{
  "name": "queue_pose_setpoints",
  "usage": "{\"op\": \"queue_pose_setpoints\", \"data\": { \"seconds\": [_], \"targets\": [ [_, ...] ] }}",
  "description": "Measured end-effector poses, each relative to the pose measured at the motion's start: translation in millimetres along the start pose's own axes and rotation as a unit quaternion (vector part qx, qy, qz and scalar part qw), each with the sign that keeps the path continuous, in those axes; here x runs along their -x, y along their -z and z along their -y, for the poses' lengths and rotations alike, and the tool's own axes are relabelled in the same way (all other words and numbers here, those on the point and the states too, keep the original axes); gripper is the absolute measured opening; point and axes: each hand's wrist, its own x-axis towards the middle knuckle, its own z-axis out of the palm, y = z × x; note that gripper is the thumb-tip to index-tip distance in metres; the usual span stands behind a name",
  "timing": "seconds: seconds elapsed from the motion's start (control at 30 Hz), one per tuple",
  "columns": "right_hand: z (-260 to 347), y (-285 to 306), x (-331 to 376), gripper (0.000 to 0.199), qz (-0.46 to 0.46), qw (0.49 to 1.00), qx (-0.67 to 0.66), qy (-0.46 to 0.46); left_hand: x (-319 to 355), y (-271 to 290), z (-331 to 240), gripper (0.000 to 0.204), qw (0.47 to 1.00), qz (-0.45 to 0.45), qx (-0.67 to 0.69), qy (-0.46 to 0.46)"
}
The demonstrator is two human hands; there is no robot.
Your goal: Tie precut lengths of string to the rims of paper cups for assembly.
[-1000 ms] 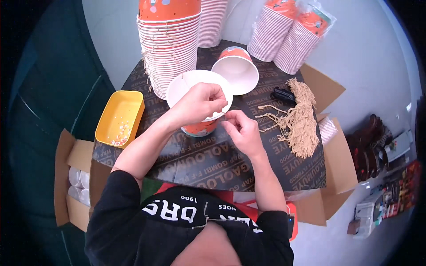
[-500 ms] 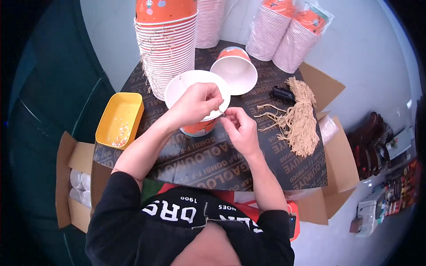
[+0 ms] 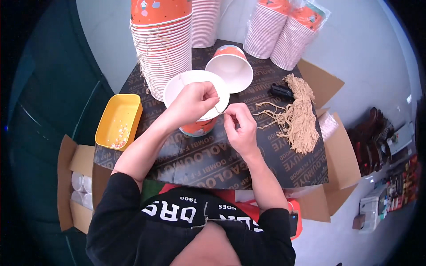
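Note:
A paper bucket [image 3: 199,129], orange outside and white inside, stands upright on the dark table. My left hand [image 3: 195,102] reaches over its mouth, closed, with thumb and fingers pinching a thin cord [image 3: 217,108]. The cord runs to the bucket's right rim, where my right hand [image 3: 241,126] pinches it between thumb and forefinger. A second cord shows at the far rim. Just behind, another such bucket [image 3: 230,73] lies tipped with its white mouth facing me. A bundle of tan cords [image 3: 299,117] lies to the right of my right hand, its strands loose on the left.
A tall stack of buckets [image 3: 162,57] with cords along the rims rises at the back left. Bagged bucket stacks [image 3: 266,31] stand farther back. A yellow tray [image 3: 103,126] holds small pale and red bits. A black object [image 3: 281,92] touches the bundle. Cardboard boxes [image 3: 341,155] flank the table.
My right hand has drawn slightly away from my left, and more cord shows between them. The whole view has shifted a little.

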Motion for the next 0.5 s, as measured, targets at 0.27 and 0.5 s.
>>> {"op": "queue_pose_setpoints", "data": {
  "seconds": [0.27,0.5],
  "targets": [
    [1.4,1.5,0.9,0.014,-0.036,0.999,-0.012,0.035,7.7,-10.2,-8.5,0.006,0.993,0.011,-0.049,-0.107],
    [-7.2,-2.3,9.9,0.013,0.000,0.992,-0.111,-0.056,8.8,-11.1,-11.4,0.005,0.989,0.002,-0.073,-0.127]
  ]
}}
